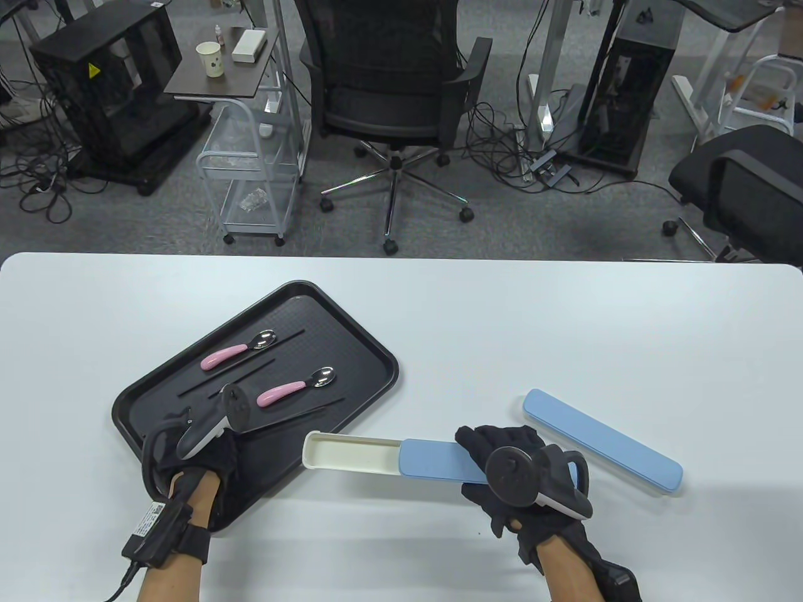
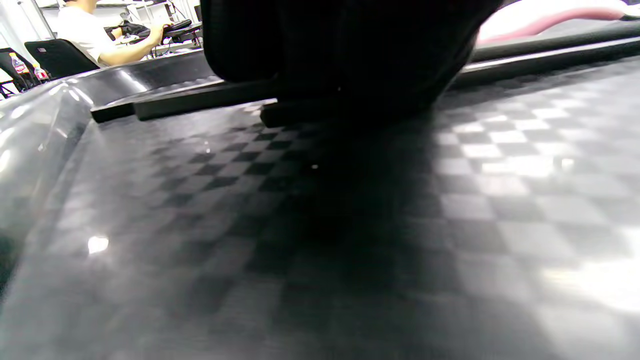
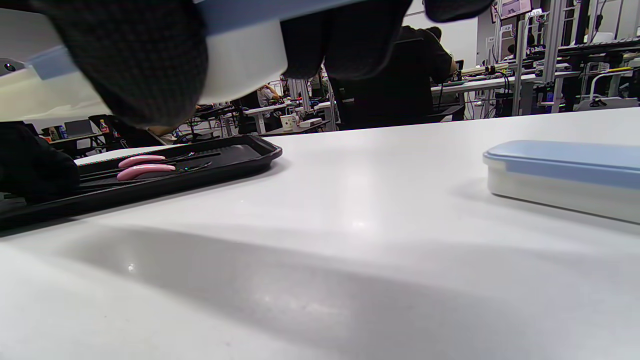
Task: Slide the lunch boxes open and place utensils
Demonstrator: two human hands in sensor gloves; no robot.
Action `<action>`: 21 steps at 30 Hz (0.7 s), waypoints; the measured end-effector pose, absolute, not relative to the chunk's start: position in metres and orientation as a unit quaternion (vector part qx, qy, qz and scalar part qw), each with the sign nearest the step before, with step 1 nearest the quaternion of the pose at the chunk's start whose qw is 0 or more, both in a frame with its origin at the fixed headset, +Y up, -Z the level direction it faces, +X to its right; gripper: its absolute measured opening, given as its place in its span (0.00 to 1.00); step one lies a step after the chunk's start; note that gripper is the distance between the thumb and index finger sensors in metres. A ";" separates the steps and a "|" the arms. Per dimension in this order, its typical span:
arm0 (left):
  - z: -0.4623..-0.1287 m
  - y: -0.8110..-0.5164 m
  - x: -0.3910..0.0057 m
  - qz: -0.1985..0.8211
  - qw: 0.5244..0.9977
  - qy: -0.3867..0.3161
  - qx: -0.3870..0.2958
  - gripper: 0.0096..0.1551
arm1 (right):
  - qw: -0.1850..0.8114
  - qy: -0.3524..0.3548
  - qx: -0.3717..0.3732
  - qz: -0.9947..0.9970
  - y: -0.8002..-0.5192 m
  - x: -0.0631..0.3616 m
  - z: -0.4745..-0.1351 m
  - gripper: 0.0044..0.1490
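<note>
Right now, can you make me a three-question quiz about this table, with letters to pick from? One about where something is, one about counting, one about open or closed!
1. Where do the pink-handled metal spoons lie?
A. on the black plastic tray
B. inside a box
C. on the bare white table

2. How many pink-handled spoons are there?
A. one
B. two
C. four

3. How is the blue-lidded cream utensil box held by the right hand?
A. fully closed
B. lid slid partly open
C. lid gone

Answers:
1. A: both spoons rest on the tray beside thin black chopsticks.
2. B: one spoon lies farther back and one nearer the left hand.
3. B: the cream inside shows at the left end, unlike the second blue-lidded box, which is closed.
</note>
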State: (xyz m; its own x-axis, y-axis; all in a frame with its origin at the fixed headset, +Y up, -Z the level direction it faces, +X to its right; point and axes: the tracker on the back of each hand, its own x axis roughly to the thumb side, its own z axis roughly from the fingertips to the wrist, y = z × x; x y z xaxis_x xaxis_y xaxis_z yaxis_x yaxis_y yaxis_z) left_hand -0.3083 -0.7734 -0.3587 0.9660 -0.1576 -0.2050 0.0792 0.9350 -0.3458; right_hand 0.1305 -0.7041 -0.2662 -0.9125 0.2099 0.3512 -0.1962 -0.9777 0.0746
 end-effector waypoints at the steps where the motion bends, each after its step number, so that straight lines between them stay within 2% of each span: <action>1: -0.358 -0.774 -0.309 -0.055 0.978 0.114 -0.168 0.24 | 0.103 0.019 0.182 0.978 -0.704 0.130 -0.266 0.50; 10: -0.353 -0.759 -0.317 0.007 0.985 0.102 -0.142 0.23 | 0.100 0.020 0.182 0.978 -0.704 0.130 -0.266 0.50; 18: -0.326 -0.693 -0.302 0.107 0.994 0.012 -0.020 0.25 | 0.096 0.028 0.177 0.979 -0.706 0.131 -0.268 0.50; 21: -0.309 -0.675 -0.291 0.101 0.994 -0.030 0.015 0.25 | 0.094 0.029 0.175 0.980 -0.706 0.131 -0.268 0.50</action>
State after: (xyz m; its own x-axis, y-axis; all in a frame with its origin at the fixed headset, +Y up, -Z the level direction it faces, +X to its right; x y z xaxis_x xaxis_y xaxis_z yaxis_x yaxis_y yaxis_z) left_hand -0.2906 -0.6752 -0.3091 0.9778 0.2000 0.0631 -0.2019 0.9791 0.0247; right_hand 0.1314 -0.7061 -0.2678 -0.9213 0.1952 0.3364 -0.1746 -0.9804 0.0907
